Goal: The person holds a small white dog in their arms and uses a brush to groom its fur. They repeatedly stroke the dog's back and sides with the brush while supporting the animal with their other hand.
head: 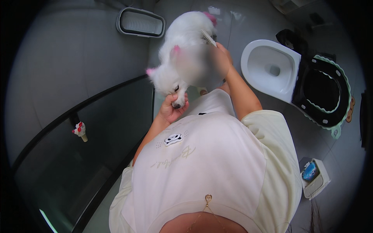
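A white dog (186,32) with pink-tinted ears and a pink tail tip stands in front of my body, its head toward me. My left hand (172,107) is closed around its muzzle, thumb on top and fingers beneath. In my right hand (223,55) I grip a light-coloured comb or brush (208,38), whose toothed end lies against the dog's flank. A blurred patch hides part of my right hand and the dog's near side.
At right stands a white toilet (271,70) with its black seat raised. A grey bin (142,23) is at the upper left. A black-framed glass panel (87,151) runs along the left. A tissue box (316,179) sits at lower right.
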`<state>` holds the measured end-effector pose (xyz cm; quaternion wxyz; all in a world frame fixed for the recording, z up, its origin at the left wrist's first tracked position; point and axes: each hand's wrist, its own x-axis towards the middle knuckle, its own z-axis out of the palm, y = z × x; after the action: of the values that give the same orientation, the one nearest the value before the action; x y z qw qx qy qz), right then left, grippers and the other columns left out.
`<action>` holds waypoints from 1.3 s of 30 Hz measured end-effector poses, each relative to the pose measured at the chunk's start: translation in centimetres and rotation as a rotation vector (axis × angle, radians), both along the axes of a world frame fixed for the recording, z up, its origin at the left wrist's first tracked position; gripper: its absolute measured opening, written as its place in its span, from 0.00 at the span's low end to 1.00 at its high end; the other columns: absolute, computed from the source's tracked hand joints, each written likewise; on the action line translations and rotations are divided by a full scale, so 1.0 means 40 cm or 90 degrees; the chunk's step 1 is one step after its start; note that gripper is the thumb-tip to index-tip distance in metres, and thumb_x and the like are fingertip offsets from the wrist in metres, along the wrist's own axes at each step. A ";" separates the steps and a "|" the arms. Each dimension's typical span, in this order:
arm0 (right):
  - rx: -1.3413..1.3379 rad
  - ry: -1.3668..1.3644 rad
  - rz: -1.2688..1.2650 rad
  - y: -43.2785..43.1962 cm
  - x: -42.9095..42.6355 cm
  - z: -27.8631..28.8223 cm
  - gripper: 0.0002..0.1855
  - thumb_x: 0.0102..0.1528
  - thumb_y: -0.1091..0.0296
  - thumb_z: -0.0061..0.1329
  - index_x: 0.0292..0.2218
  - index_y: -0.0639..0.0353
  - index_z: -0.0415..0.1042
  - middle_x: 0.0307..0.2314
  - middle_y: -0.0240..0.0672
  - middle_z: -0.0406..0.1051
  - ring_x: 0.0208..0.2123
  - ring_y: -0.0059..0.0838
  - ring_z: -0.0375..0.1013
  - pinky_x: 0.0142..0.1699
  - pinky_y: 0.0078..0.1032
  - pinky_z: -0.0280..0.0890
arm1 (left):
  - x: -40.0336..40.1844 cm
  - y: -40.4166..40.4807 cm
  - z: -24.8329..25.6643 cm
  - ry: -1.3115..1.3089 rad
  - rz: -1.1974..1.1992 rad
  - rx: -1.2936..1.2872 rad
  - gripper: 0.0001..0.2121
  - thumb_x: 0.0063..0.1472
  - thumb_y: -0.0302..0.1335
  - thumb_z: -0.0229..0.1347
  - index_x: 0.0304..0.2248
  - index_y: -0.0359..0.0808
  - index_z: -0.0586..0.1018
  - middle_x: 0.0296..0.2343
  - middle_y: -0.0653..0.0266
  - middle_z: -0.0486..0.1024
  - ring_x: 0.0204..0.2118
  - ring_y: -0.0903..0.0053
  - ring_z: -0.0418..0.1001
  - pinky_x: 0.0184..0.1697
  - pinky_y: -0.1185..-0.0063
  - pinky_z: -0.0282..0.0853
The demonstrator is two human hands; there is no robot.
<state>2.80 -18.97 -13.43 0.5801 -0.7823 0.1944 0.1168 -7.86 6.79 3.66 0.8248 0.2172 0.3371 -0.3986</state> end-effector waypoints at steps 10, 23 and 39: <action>-0.113 -0.176 0.029 0.124 -0.267 0.398 0.18 0.58 0.63 0.41 0.50 0.46 0.66 0.29 0.40 0.68 0.30 0.40 0.69 0.35 0.32 0.64 | -0.004 0.012 0.011 -0.027 -0.059 0.115 0.17 0.49 0.26 0.55 0.41 0.31 0.70 0.36 0.61 0.73 0.42 0.69 0.71 0.48 0.72 0.69; -0.167 -0.181 -0.343 0.149 -0.322 0.101 0.20 0.58 0.64 0.41 0.52 0.51 0.64 0.31 0.41 0.68 0.32 0.42 0.68 0.38 0.34 0.64 | -0.018 0.000 -0.010 0.027 -0.068 0.094 0.16 0.49 0.25 0.53 0.39 0.30 0.71 0.34 0.60 0.73 0.43 0.68 0.71 0.48 0.71 0.69; -0.310 -0.209 -0.078 0.229 -0.257 0.144 0.18 0.55 0.58 0.45 0.48 0.32 0.67 0.27 0.32 0.67 0.31 0.38 0.69 0.35 0.36 0.65 | -0.031 0.061 -0.047 0.045 -0.055 0.024 0.15 0.46 0.27 0.56 0.36 0.33 0.73 0.32 0.65 0.73 0.39 0.73 0.72 0.46 0.74 0.69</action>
<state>-7.48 -9.82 -7.68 0.4054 -0.8935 0.1672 -0.0966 -9.10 9.22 1.78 0.7901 0.2329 0.3640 -0.4347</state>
